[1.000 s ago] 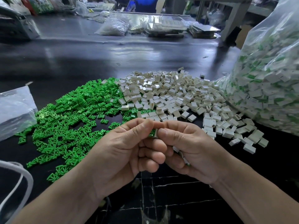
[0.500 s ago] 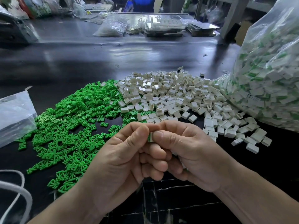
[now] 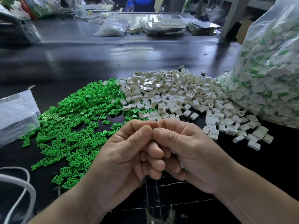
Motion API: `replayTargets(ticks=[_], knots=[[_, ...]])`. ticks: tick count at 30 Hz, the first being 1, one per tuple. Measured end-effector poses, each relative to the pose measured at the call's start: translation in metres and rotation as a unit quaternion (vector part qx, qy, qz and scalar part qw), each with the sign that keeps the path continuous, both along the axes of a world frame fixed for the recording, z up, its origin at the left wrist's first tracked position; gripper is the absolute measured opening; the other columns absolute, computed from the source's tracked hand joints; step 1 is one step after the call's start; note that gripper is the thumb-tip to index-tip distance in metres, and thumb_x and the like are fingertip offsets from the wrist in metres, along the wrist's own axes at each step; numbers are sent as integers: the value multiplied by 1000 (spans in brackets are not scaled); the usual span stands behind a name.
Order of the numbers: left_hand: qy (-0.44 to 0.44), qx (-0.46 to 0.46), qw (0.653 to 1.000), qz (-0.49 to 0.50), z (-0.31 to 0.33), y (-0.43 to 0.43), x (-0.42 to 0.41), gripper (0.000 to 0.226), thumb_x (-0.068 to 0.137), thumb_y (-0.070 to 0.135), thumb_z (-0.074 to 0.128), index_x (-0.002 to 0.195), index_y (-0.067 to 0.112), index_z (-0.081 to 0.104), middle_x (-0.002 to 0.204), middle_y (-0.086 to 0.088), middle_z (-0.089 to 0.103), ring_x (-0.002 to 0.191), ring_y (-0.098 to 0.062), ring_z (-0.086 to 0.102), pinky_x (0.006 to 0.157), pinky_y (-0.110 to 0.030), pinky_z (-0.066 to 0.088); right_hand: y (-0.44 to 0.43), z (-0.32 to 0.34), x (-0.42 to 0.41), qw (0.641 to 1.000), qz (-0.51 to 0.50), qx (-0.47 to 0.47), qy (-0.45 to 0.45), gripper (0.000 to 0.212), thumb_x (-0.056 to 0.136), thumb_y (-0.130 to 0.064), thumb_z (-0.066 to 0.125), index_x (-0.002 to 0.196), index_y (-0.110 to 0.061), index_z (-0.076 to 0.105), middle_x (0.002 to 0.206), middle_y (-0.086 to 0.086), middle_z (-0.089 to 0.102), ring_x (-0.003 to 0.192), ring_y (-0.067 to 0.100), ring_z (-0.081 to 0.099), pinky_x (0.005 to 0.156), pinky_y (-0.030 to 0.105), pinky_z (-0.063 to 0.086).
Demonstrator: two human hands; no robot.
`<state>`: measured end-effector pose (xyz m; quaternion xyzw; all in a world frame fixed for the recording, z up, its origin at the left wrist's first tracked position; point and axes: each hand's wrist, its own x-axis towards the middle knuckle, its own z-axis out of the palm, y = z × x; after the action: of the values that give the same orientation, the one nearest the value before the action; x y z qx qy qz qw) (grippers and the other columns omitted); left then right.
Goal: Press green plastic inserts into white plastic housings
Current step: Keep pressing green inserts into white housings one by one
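Both hands are raised over the near edge of the black glossy table (image 3: pixel 97 62), knuckles up and thumb tips pressed together. Left hand (image 3: pixel 127 152): fingers curled tight; what it pinches is hidden, cannot tell. Right hand (image 3: pixel 194 152): fingers curled round a small green piece (image 3: pixel 185 170), which shows only at the palm's lower edge.

Just beyond the hands lie two loose heaps. The green inserts (image 3: pixel 71 126), on the left, are matte, flat and branched. The white housings (image 3: pixel 178 94), on the right, are smooth hollow blocks. The heaps touch where they meet. At the far right a crinkled clear bag (image 3: pixel 271 70) holds white-and-green pieces.
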<state>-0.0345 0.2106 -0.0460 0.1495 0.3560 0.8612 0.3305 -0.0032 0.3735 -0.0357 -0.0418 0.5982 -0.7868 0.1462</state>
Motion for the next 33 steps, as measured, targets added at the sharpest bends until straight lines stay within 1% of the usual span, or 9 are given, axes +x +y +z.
replayTargets(ticks=[4,9,14,18,21,24,26,29,33], knots=[[0,-7,1000,4,0,-1,-1,21,79,22,77,97,13,71,63,-11,69,50,-19,67,46,-27,56,-2,2,0,1000,-1,1,-3,18,91,-34,64,89,-17,68,65,3,56,40,8,45,34,15,34],[6,-16,1000,18,1,1,0,17,82,22,72,96,13,71,61,-10,67,48,-17,66,44,-26,55,-3,2,0,1000,-7,5,-4,27,92,-34,63,94,-7,64,65,4,56,41,10,45,34,16,33],[33,17,999,-9,5,-2,-7,35,94,25,61,121,4,61,77,-15,70,63,-22,70,54,-29,58,-4,2,-5,997,-2,-75,-15,25,93,-31,57,80,-10,56,56,-1,55,38,9,45,34,16,30],[82,-144,978,125,5,-15,-16,24,89,25,63,108,12,69,67,-13,66,52,-22,63,45,-29,52,3,-4,-9,981,18,-190,-45,14,86,-20,60,75,-13,56,66,4,58,38,7,50,31,16,35],[251,-354,859,271,0,-21,-18,14,89,30,61,98,30,71,78,-1,72,64,-12,67,53,-21,53,9,-4,-12,963,12,-265,-54,15,78,-11,67,86,-10,54,84,12,67,42,10,58,31,16,39],[520,-523,609,292,-8,-18,-20,30,95,39,56,124,39,61,115,20,65,102,6,57,86,-5,42,13,-4,-14,965,-5,-254,-70,17,78,-7,62,93,-12,56,82,11,66,43,11,57,30,17,39],[619,-573,489,221,-15,-13,-21,46,93,38,56,138,30,52,137,9,55,121,-7,47,101,-25,38,18,-3,-16,964,-11,-254,-84,20,79,-9,59,99,-13,60,77,8,64,43,10,55,30,17,40],[663,-601,425,134,-20,-8,-22,44,91,36,60,134,27,57,140,0,55,123,-28,52,93,-49,45,25,1,-19,964,-41,-246,-94,16,77,-14,65,93,-14,64,76,6,62,43,9,54,29,16,38],[678,-583,429,128,-15,-9,-22,29,86,39,57,111,33,69,125,10,64,114,-23,56,86,-44,43,24,-1,-20,969,-71,-199,-125,22,73,-21,75,88,-16,60,76,4,63,44,7,53,29,15,36]])
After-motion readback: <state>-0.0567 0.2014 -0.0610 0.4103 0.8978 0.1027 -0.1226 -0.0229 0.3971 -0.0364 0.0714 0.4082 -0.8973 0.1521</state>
